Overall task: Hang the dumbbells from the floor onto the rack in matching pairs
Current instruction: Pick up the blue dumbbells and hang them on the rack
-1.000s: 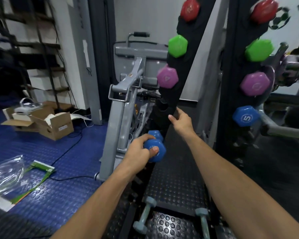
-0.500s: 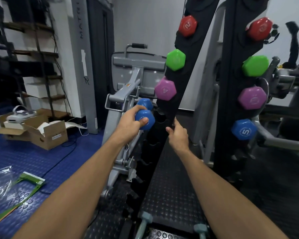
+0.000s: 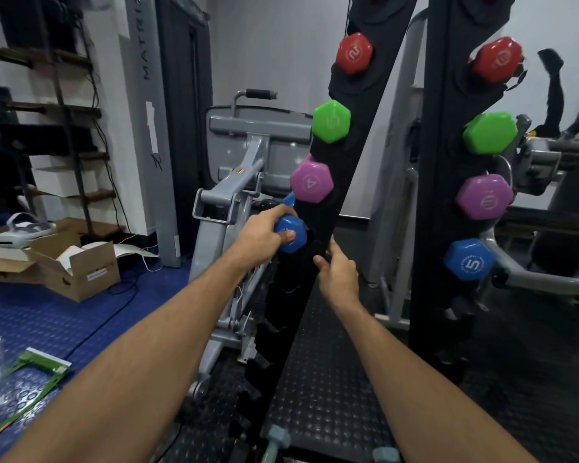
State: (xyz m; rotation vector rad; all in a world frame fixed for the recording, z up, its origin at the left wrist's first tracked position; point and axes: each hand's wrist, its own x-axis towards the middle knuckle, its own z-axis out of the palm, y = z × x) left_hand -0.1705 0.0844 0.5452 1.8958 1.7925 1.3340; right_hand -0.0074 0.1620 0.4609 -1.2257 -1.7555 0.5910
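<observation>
The blue dumbbell (image 3: 290, 232) sits just left of the frame's centre, its near hexagonal head facing the camera and its far head peeking out above and behind, right against the left upright of the black rack (image 3: 335, 208), directly under the purple dumbbell marked 4 (image 3: 311, 182). The left hand (image 3: 259, 240) grips it, fingers over the top and thumb curled across the front of the near head. Whether the dumbbell is resting in a rack slot or only held against it cannot be told. The right hand (image 3: 338, 277) is just to the lower right of it, fingers loosely extended, fingertips touching the inner edge of the same upright, holding nothing. Up that upright, above the purple one, hang a green dumbbell (image 3: 331, 121) and a red dumbbell (image 3: 354, 53). On the right upright, right of centre, four more hang in the same colour order: red (image 3: 497, 60), green (image 3: 490, 132), purple (image 3: 485, 197), and a blue one marked 5 (image 3: 469, 259) at about the height of the held one. At the bottom edge, two pale teal dumbbell ends (image 3: 279, 439) stick up from the black studded floor mat (image 3: 325, 379). Behind the rack stands a grey exercise machine (image 3: 234, 182). At the left edge an open cardboard box (image 3: 77, 272) sits on blue flooring (image 3: 47, 322), with a clear plastic bag and green-edged packaging (image 3: 37, 365) in the lower left corner.
</observation>
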